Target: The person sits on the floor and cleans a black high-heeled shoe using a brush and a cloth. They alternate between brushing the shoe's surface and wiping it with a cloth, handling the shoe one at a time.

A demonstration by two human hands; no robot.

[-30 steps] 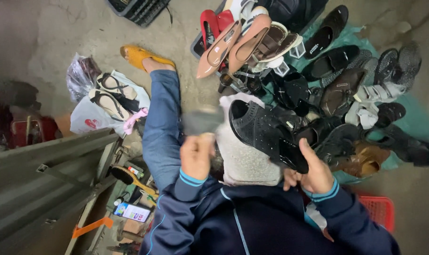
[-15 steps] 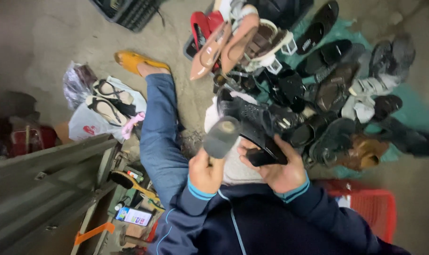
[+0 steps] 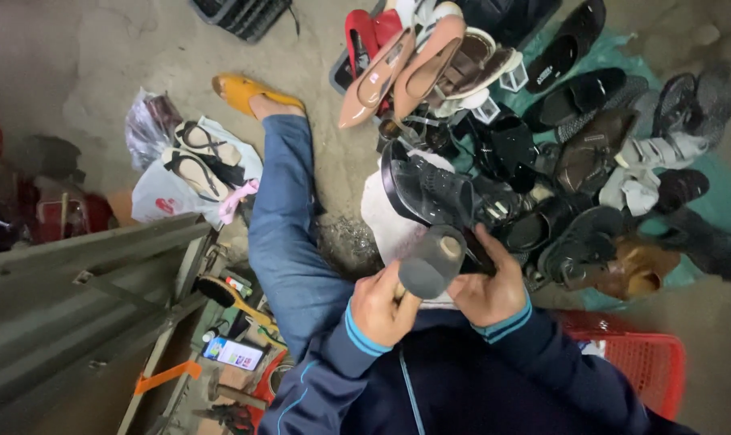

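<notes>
So the black shoe [image 3: 430,192] is up over the lap, sole side turned toward the person, resting partly on a pale cloth [image 3: 386,229] spread across the knees. The right hand [image 3: 488,286] has it by the heel end, fingers wrapped around, thumb up against the side. The left hand [image 3: 382,306] is closed tight around the handle of a hammer [image 3: 431,259], its round grey head sitting right next to the heel and almost touching the right hand's fingers.

Honestly that's my worry: the hammer head is so close to those fingers that a slightly off swing would probably catch a knuckle, and the shoe is only gripped at one end, so it could twist or slip off the cloth.

Past that there's a big heap of shoes [image 3: 575,161] on a green sheet, two beige heels [image 3: 398,72], and a red basket [image 3: 647,362] on the concrete floor.
</notes>
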